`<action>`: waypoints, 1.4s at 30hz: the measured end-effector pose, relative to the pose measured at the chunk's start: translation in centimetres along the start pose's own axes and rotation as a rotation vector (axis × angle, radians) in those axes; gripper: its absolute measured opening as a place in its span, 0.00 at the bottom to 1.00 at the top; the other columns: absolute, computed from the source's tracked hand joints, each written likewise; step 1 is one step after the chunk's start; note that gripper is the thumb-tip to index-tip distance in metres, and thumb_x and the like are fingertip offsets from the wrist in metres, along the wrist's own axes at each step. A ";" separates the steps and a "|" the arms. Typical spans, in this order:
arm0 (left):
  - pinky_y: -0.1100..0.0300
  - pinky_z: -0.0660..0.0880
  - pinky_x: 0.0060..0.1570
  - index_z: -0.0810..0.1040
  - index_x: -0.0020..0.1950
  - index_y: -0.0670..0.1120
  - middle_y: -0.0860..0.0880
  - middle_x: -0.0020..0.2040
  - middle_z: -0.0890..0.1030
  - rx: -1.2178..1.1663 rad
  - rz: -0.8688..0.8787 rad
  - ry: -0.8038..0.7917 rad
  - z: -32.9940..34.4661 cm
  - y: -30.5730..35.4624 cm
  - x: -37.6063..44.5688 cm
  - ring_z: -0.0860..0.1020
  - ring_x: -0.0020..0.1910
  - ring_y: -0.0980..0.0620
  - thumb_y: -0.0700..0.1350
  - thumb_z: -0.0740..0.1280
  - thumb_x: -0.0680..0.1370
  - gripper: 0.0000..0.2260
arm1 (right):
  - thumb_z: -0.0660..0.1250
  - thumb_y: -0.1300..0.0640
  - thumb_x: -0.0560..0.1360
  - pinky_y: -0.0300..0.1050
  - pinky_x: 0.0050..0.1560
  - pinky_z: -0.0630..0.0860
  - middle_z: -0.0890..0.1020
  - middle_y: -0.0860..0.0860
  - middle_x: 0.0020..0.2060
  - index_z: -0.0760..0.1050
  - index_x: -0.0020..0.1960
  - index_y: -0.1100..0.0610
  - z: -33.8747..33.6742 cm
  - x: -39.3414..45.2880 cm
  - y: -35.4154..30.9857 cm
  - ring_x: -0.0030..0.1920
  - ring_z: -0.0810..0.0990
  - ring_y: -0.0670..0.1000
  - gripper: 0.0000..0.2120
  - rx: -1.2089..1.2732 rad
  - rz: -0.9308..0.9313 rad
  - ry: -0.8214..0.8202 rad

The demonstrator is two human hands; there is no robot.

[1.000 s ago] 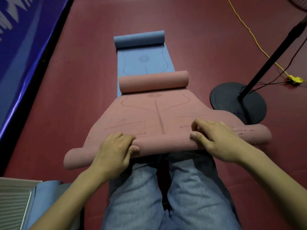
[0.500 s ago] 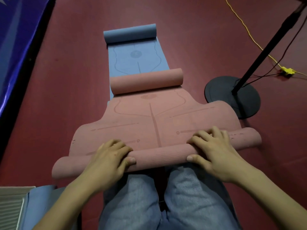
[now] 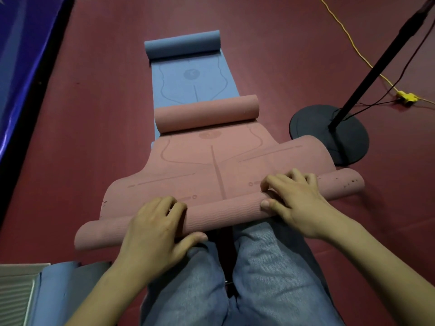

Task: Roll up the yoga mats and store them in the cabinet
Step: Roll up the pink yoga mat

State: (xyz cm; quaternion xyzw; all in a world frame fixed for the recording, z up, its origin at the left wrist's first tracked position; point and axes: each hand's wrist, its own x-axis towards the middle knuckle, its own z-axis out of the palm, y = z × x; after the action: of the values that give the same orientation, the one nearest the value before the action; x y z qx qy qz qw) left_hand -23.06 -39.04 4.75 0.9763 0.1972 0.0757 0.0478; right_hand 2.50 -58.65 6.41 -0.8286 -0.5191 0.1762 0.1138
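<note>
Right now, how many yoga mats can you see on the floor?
2 for sure. The pink mat lies nearest, both hands on its rolled near end. The blue mat lies beyond it, partly underneath. A blue piece at bottom left might be a third.

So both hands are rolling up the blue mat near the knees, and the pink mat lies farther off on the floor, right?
Not quite: the colours are swapped. The head view shows the left hand and right hand on the roll of the pink mat near the knees; the blue mat lies farther off on the floor.
</note>
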 end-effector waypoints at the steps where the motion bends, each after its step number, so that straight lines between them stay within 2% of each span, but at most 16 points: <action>1: 0.51 0.74 0.40 0.79 0.51 0.45 0.50 0.45 0.76 -0.005 -0.023 0.003 0.0 0.3 0.0 0.75 0.41 0.46 0.72 0.62 0.73 0.31 | 0.47 0.31 0.73 0.54 0.61 0.60 0.75 0.38 0.51 0.63 0.53 0.40 0.0 0.1 0.0 0.57 0.65 0.48 0.17 0.003 0.003 -0.010; 5: 0.51 0.75 0.42 0.79 0.54 0.44 0.50 0.46 0.79 -0.048 -0.109 0.027 0.4 0.8 -0.1 0.77 0.43 0.47 0.73 0.65 0.69 0.33 | 0.44 0.31 0.72 0.53 0.61 0.59 0.73 0.39 0.53 0.65 0.55 0.41 0.0 0.7 0.2 0.61 0.63 0.48 0.22 -0.057 0.015 -0.035; 10: 0.51 0.73 0.47 0.79 0.56 0.40 0.45 0.47 0.81 -0.001 -0.091 0.100 1.1 1.3 -0.4 0.79 0.44 0.43 0.64 0.62 0.77 0.27 | 0.43 0.31 0.73 0.55 0.59 0.61 0.74 0.39 0.52 0.69 0.53 0.43 0.1 1.0 -0.2 0.58 0.65 0.50 0.24 -0.078 0.030 0.050; 14: 0.47 0.75 0.44 0.80 0.56 0.39 0.43 0.47 0.81 0.040 -0.068 0.033 1.6 0.8 0.6 0.78 0.42 0.40 0.59 0.58 0.80 0.24 | 0.48 0.26 0.71 0.54 0.57 0.61 0.77 0.38 0.50 0.73 0.53 0.44 -0.7 1.3 0.0 0.56 0.65 0.49 0.27 -0.052 -0.006 0.026; 16: 0.48 0.75 0.42 0.79 0.54 0.41 0.44 0.45 0.81 0.023 -0.060 -0.014 1.4 0.1 1.4 0.78 0.41 0.40 0.58 0.57 0.81 0.22 | 0.52 0.22 0.67 0.53 0.56 0.60 0.77 0.37 0.51 0.73 0.57 0.43 -1.4 1.7 0.2 0.56 0.65 0.48 0.32 -0.095 -0.034 -0.033; 18: 0.49 0.76 0.41 0.79 0.51 0.42 0.45 0.43 0.81 0.006 -0.024 -0.053 1.1 -0.8 2.3 0.78 0.41 0.40 0.58 0.57 0.80 0.21 | 0.52 0.22 0.67 0.54 0.60 0.60 0.78 0.39 0.55 0.73 0.61 0.43 -1.7 2.2 0.2 0.59 0.67 0.49 0.34 -0.188 -0.052 -0.070; 21: 0.49 0.76 0.42 0.77 0.49 0.46 0.47 0.43 0.81 -0.135 -0.011 -0.133 0.1 -2.3 3.8 0.79 0.43 0.40 0.62 0.53 0.79 0.22 | 0.52 0.28 0.73 0.54 0.69 0.58 0.80 0.44 0.60 0.71 0.68 0.46 -1.6 2.5 -0.2 0.63 0.71 0.51 0.32 -0.162 -0.058 -0.070; 23: 0.50 0.73 0.41 0.72 0.43 0.53 0.51 0.41 0.79 -0.243 -0.006 -0.194 -0.7 -3.1 4.4 0.78 0.43 0.43 0.65 0.50 0.78 0.20 | 0.48 0.29 0.72 0.52 0.71 0.57 0.80 0.46 0.56 0.69 0.68 0.48 -1.7 2.1 -0.3 0.62 0.73 0.52 0.34 -0.070 -0.045 -0.053; 28: 0.51 0.69 0.39 0.66 0.38 0.57 0.57 0.35 0.74 -0.330 0.055 -0.276 -2.5 -3.0 3.3 0.73 0.37 0.53 0.65 0.51 0.79 0.17 | 0.47 0.29 0.72 0.53 0.62 0.65 0.77 0.45 0.49 0.63 0.57 0.45 -2.5 -0.9 -1.1 0.54 0.73 0.50 0.24 -0.004 -0.040 -0.072; 30: 0.50 0.71 0.40 0.69 0.39 0.54 0.57 0.36 0.74 -0.374 0.051 -0.330 -2.2 -2.4 1.3 0.73 0.37 0.54 0.68 0.51 0.79 0.21 | 0.48 0.30 0.72 0.51 0.58 0.66 0.75 0.43 0.47 0.63 0.56 0.44 -1.8 -2.7 -1.3 0.52 0.72 0.49 0.23 -0.023 -0.069 -0.103; 32: 0.50 0.72 0.42 0.72 0.43 0.54 0.57 0.38 0.76 -0.381 0.025 -0.374 -1.7 -1.7 -0.3 0.74 0.40 0.54 0.75 0.47 0.77 0.29 | 0.50 0.30 0.73 0.47 0.55 0.63 0.72 0.40 0.45 0.65 0.56 0.45 -0.5 -4.0 -1.2 0.51 0.70 0.47 0.23 -0.026 -0.089 -0.106; 34: 0.49 0.73 0.44 0.71 0.43 0.57 0.57 0.40 0.76 -0.360 -0.017 -0.376 -1.0 -1.4 -0.8 0.74 0.42 0.54 0.78 0.43 0.74 0.29 | 0.53 0.31 0.75 0.45 0.54 0.60 0.70 0.39 0.43 0.67 0.55 0.46 0.7 -4.6 -1.0 0.50 0.69 0.47 0.21 -0.016 -0.097 -0.053; 37: 0.47 0.74 0.46 0.71 0.41 0.57 0.57 0.39 0.76 -0.352 -0.077 -0.360 -0.6 -1.2 -0.4 0.76 0.44 0.52 0.72 0.49 0.76 0.23 | 0.56 0.36 0.78 0.52 0.56 0.66 0.74 0.42 0.46 0.71 0.53 0.48 2.0 -4.4 -0.8 0.52 0.70 0.51 0.16 -0.068 -0.098 0.089; 40: 0.47 0.75 0.45 0.74 0.41 0.53 0.56 0.39 0.79 -0.312 -0.127 -0.382 -0.7 -0.7 0.4 0.77 0.43 0.50 0.72 0.47 0.74 0.27 | 0.55 0.39 0.79 0.55 0.56 0.67 0.76 0.46 0.54 0.76 0.54 0.48 2.3 -4.0 -0.9 0.57 0.71 0.55 0.17 -0.151 -0.073 0.186; 42: 0.48 0.75 0.44 0.76 0.43 0.52 0.55 0.39 0.81 -0.287 -0.155 -0.406 -1.0 -0.7 0.9 0.78 0.42 0.50 0.73 0.47 0.72 0.29 | 0.54 0.38 0.79 0.55 0.55 0.67 0.76 0.45 0.54 0.76 0.56 0.47 2.2 -4.0 -0.7 0.57 0.72 0.54 0.18 -0.183 -0.111 0.160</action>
State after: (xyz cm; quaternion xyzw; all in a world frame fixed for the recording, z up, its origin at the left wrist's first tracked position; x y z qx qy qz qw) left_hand -22.63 -37.97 5.75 0.9366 0.2452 -0.0983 0.2301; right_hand -0.56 -61.89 5.41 -0.8170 -0.5673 0.0547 0.0884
